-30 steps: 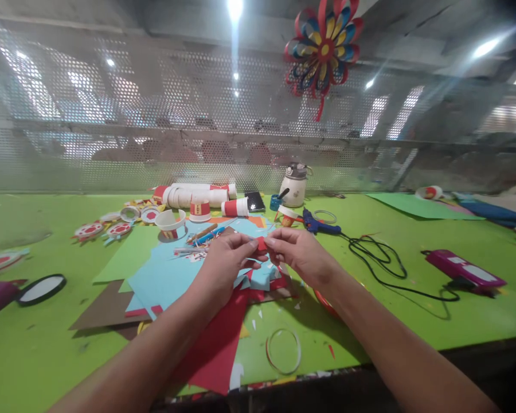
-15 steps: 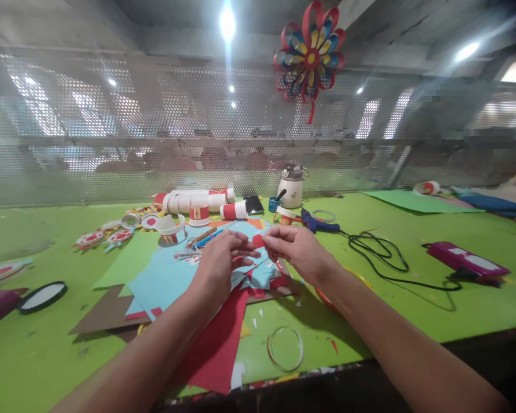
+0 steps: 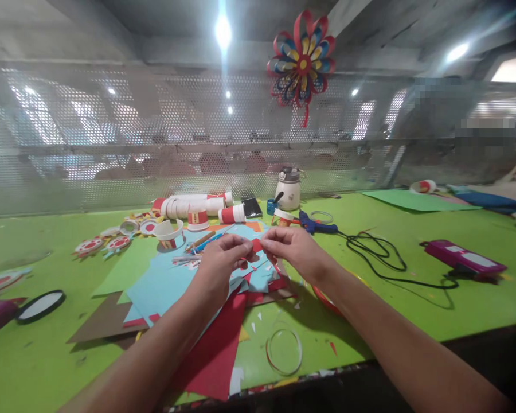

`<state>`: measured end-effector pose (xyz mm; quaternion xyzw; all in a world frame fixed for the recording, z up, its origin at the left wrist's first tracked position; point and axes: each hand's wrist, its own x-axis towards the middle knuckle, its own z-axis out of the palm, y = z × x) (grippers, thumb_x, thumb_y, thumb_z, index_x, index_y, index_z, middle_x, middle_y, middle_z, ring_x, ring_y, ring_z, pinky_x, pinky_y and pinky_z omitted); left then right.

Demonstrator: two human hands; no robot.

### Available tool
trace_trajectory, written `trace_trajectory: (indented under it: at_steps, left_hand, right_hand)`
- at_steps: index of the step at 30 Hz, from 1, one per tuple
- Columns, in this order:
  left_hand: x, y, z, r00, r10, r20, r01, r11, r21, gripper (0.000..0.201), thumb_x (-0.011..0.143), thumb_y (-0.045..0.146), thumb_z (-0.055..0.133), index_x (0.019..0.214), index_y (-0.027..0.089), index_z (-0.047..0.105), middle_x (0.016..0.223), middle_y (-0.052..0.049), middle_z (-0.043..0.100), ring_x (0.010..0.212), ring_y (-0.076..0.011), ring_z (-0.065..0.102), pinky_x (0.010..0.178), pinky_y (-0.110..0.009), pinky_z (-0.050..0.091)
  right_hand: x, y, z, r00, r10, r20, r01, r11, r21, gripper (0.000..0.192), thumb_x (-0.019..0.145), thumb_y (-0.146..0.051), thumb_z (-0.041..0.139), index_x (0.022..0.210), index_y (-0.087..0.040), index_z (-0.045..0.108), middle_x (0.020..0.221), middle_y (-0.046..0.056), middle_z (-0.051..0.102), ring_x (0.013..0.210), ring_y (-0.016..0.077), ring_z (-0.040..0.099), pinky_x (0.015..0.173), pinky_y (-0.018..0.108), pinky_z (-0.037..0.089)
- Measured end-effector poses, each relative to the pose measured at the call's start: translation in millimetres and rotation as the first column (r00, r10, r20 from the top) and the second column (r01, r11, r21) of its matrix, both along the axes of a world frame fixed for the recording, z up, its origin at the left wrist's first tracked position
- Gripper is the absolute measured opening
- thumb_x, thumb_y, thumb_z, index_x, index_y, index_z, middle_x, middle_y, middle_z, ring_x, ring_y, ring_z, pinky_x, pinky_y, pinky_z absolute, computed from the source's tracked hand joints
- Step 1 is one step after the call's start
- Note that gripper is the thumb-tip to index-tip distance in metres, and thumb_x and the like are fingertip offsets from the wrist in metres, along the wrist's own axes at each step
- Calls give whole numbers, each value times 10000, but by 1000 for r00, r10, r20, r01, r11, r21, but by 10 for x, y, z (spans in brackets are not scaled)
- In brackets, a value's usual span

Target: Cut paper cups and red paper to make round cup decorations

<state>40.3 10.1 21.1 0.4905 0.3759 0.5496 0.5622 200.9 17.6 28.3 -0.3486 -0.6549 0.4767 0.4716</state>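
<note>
A small piece of red paper [image 3: 257, 245] is held up between my two hands over the paper pile. My right hand [image 3: 298, 250] pinches its right edge between thumb and fingertips. On the other side, my left hand [image 3: 223, 258] has thumb and fingers closed at the left edge. Beneath them lie light blue paper sheets [image 3: 148, 287] with cut scraps [image 3: 260, 278], and a red sheet [image 3: 217, 355] reaches toward the table's front edge. Pens [image 3: 206, 242] rest just beyond my left hand. A blue glue gun [image 3: 318, 223] lies past my right hand.
Paper cups [image 3: 231, 214] and a white jug [image 3: 288, 189] stand at the back. The black cord [image 3: 376, 252] runs to a purple box [image 3: 464, 258] on the right. Cut-cup flowers [image 3: 117, 244] lie left. A thin ring [image 3: 284, 351] is near the front edge; a paper flower [image 3: 304, 63] hangs above.
My left hand's fingers, spread beside the red paper before, have closed in on its left edge. My right hand keeps its pinch. The whole view has shifted slightly.
</note>
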Motion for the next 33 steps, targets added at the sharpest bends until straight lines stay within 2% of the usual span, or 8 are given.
trace_trajectory:
  at_steps: [3,6,11,18,26,29,31,33]
  left_hand:
    - [1,6,1,1000,14,7,-14,1000,15,133,641,221,692,642,139,587,609,-6,596,585,-128,576,574,-255,402]
    - [3,5,8,1000,20,0,-20,1000,22,140,640,229,697,639,138,590,603,-6,593,580,-132,578,577,-262,403]
    - [22,-11,-4,999,20,-37,-19,999,27,137,624,225,703,639,140,597,600,-16,606,583,-127,560,564,-252,392]
    - [-30,37,13,999,47,-15,-46,998,35,124,676,231,660,697,129,592,661,-31,618,620,-128,585,573,-241,423]
    - [-362,259,296,971,206,125,-208,978,6,65,639,126,616,691,123,577,607,-10,593,589,-96,573,540,-190,423]
    - [-607,336,374,977,213,3,-213,976,52,91,626,181,663,690,137,616,643,-36,632,615,-120,592,560,-212,446]
    - [-769,378,348,952,184,-244,-162,981,108,123,589,221,717,648,147,639,646,-65,655,609,-149,600,535,-227,438]
    - [-888,388,261,874,109,-473,-88,994,67,157,555,248,751,658,154,679,672,-86,672,614,-171,598,525,-241,433]
  right_hand:
    - [27,66,-32,987,-42,-153,28,996,-89,258,751,-399,653,701,-149,610,630,-4,564,580,108,508,576,277,402]
    - [37,98,-53,979,-63,-195,35,990,-140,305,748,-452,645,718,-150,610,652,6,567,602,113,519,567,273,395]
    - [-5,49,-69,996,15,-91,-24,995,-92,225,706,-353,704,670,-156,602,592,-18,561,538,97,482,538,266,370]
    - [50,151,-120,995,-65,-71,62,997,-41,183,688,-315,701,668,-153,618,568,-29,552,522,92,466,537,268,365]
    - [60,248,-226,979,-63,194,73,996,-43,151,698,-249,681,613,-141,618,512,-24,549,495,94,460,513,259,356]
    - [32,256,-268,974,-74,214,87,995,-52,155,689,-255,687,601,-148,618,500,-27,533,477,93,447,491,256,348]
    - [12,252,-288,973,-69,222,85,994,-65,155,696,-258,678,599,-154,618,501,-26,528,465,90,440,476,253,345]
    - [-5,240,-299,972,-60,229,79,994,-77,158,706,-262,671,598,-159,618,502,-26,524,454,87,430,462,251,336]
